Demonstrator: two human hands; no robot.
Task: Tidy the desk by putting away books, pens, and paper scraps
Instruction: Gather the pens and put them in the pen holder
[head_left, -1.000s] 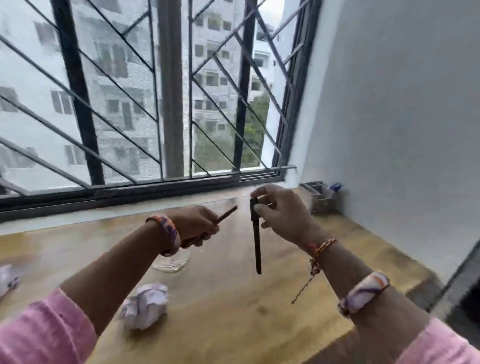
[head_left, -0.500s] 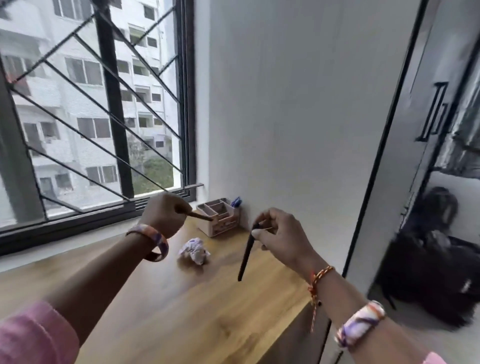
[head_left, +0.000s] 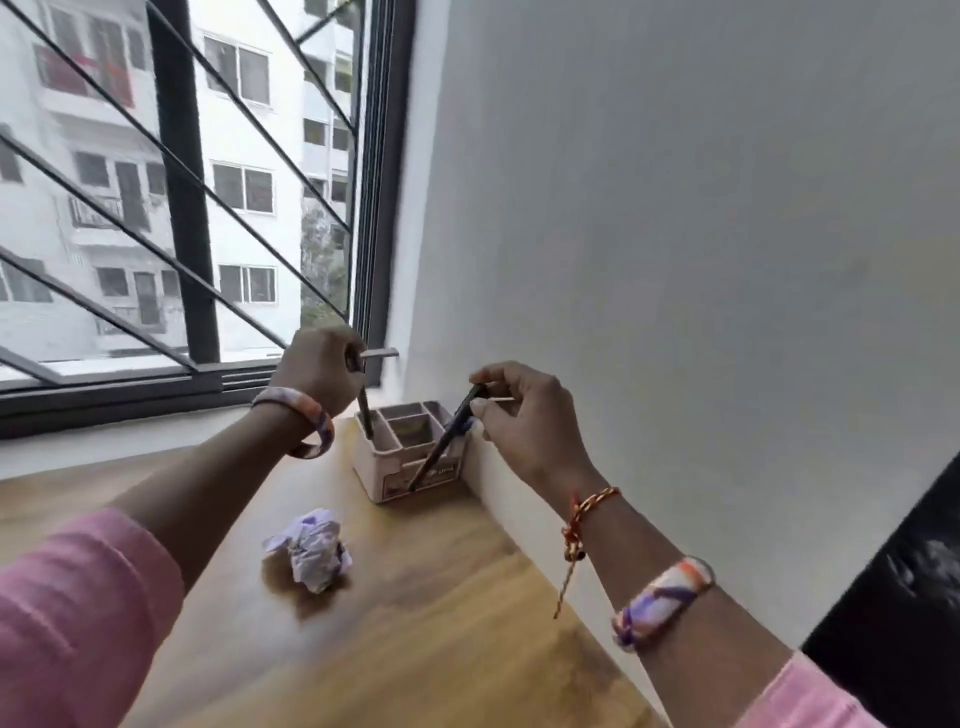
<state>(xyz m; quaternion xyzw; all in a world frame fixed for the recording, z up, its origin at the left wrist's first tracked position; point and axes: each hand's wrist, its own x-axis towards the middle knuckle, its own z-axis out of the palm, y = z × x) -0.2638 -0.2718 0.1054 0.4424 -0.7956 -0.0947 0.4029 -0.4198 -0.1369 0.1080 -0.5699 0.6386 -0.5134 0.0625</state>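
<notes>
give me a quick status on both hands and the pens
Left hand lowering brown pen into organizer. Right hand pinching black pen, tip outside. Crumpled paper on desk.

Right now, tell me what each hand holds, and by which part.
Left hand grips a pen by its top end. Right hand pinches another pen at its top.

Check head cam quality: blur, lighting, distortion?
Head view: daylight from the barred window, no harsh glare; wide-angle bend in the bars; slight motion blur on the left hand, right hand, both dark pens and the crumpled white paper ball; pink compartment organizer readable.
</notes>
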